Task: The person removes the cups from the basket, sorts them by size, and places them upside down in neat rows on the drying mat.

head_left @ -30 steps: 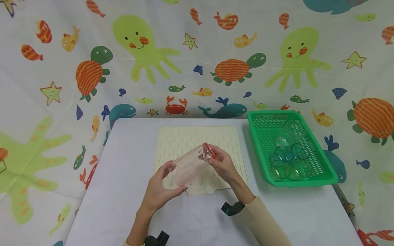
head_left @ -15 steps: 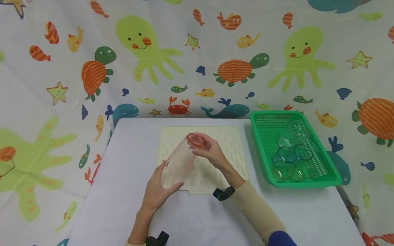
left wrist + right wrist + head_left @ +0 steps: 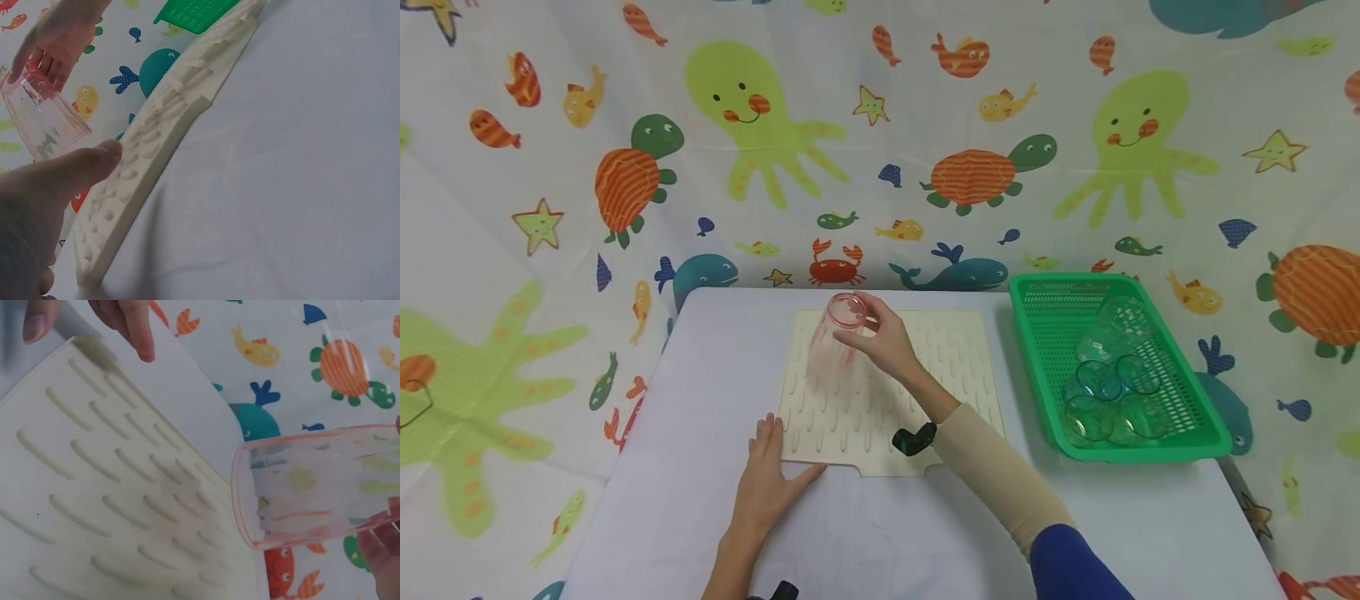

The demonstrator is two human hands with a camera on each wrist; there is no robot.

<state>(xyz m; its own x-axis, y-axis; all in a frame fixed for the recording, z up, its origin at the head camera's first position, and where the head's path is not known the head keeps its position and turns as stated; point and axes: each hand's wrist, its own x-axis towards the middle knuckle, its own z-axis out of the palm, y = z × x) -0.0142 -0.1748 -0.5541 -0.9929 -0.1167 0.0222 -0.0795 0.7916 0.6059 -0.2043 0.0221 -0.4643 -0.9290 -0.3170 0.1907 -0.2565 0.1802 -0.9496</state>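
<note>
My right hand pinches a clear pink drinking glass by its narrow end. The glass hangs wide end down over the back left of a cream ridged drying mat. In the right wrist view the glass's wide rim points toward the mat; it seems to be just above it. My left hand holds nothing and lies at the mat's front left corner, fingers straight and thumb spread. Its thumb shows beside the mat's edge in the left wrist view.
A green plastic basket stands right of the mat with several clear and bluish glasses in it. White cloth covers the table. Behind hangs a curtain printed with sea animals.
The right hand has carried the pink glass back and left, turning it from slanted to nearly upright, wide end down. The left hand has let go of it and lowered to the mat's corner.
</note>
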